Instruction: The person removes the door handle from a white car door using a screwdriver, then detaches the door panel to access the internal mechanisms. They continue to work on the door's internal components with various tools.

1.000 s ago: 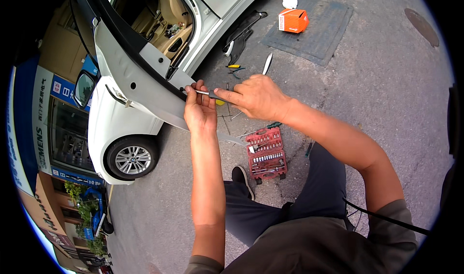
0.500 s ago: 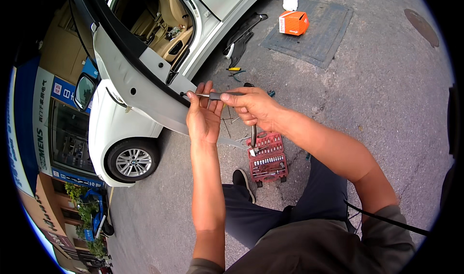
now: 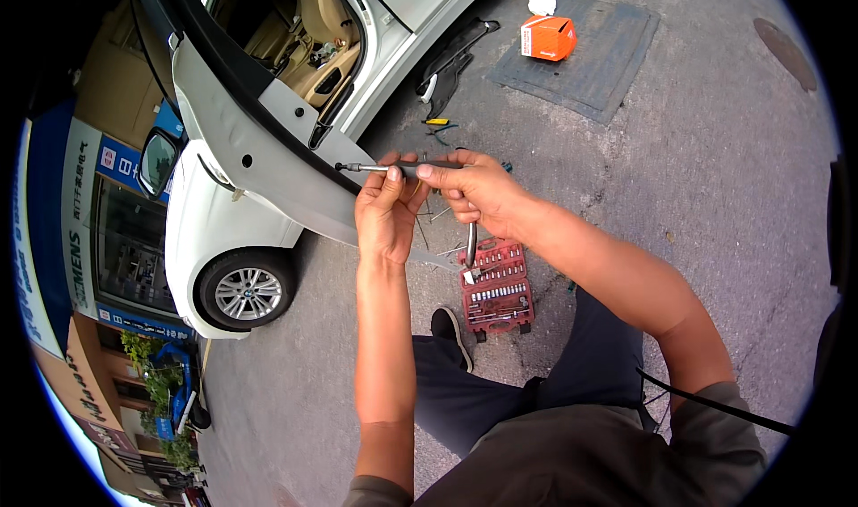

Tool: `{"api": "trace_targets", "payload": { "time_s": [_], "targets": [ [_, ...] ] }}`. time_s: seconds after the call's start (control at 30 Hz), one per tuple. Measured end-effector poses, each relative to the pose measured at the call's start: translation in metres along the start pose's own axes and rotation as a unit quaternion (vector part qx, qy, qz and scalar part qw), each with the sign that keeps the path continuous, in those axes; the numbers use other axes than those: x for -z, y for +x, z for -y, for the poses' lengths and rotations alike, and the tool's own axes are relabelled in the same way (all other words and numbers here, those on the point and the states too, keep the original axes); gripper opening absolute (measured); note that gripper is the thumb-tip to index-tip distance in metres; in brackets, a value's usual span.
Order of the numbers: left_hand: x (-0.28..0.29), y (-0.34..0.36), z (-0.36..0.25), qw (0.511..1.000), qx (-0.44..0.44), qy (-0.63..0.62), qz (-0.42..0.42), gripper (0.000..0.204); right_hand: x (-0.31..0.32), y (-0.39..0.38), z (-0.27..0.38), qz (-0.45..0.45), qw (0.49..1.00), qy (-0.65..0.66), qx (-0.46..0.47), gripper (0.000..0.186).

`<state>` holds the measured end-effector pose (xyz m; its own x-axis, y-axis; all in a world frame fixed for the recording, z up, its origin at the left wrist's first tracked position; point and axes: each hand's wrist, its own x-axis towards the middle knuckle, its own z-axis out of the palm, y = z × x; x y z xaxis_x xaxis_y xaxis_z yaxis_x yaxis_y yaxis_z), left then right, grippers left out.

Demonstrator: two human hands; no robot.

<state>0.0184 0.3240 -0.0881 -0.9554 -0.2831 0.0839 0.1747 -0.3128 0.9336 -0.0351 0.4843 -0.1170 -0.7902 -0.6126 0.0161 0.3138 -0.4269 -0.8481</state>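
Note:
Both of my hands are on a screwdriver with a dark handle and a bright metal shaft. Its tip meets the edge of the white car door, by a dark spot there. My left hand pinches the front of the handle between thumb and fingers. Around the rear of the handle, my right hand is closed. Below the right hand hangs a curved dark bar; whether I hold it or it belongs to the door, I cannot tell.
A red socket set case lies open on the pavement by my shoe. Farther off are an orange box, a crumpled white thing, a black trim panel and yellow-handled tool. The car's front wheel stands left.
My left fingers, spread beside the shaft before, have closed onto the handle. The screwdriver's shaft now shows more plainly ahead of them. My right hand keeps its grip.

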Motion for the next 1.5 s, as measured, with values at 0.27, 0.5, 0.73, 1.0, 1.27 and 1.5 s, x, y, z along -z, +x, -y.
{"api": "trace_targets", "payload": {
  "time_s": [0.27,0.5,0.73,1.0,1.27,1.5],
  "targets": [
    [-0.005,-0.003,0.001,0.995,-0.008,0.045,-0.091,0.033,-0.004,-0.004,0.008,-0.021,0.973,-0.160,0.162,0.044],
    [-0.012,-0.006,-0.002,0.997,0.014,0.027,-0.070,0.039,0.005,0.002,0.005,-0.057,0.857,-0.394,0.327,0.047],
    [-0.027,-0.010,-0.008,1.000,0.006,0.009,-0.015,0.041,-0.002,0.006,-0.007,0.036,0.975,-0.088,0.203,0.050],
    [-0.008,-0.004,-0.006,1.000,0.023,-0.010,-0.004,0.045,0.002,0.005,-0.001,-0.027,0.851,-0.377,0.365,0.045],
    [-0.018,0.015,-0.021,0.998,-0.038,-0.028,-0.039,0.036,0.015,-0.015,0.037,-0.035,0.854,-0.366,0.368,0.039],
    [-0.040,0.042,-0.065,0.994,-0.101,-0.019,-0.038,0.036,0.007,0.007,0.075,-0.011,0.849,-0.377,0.369,0.041]
  ]
}}
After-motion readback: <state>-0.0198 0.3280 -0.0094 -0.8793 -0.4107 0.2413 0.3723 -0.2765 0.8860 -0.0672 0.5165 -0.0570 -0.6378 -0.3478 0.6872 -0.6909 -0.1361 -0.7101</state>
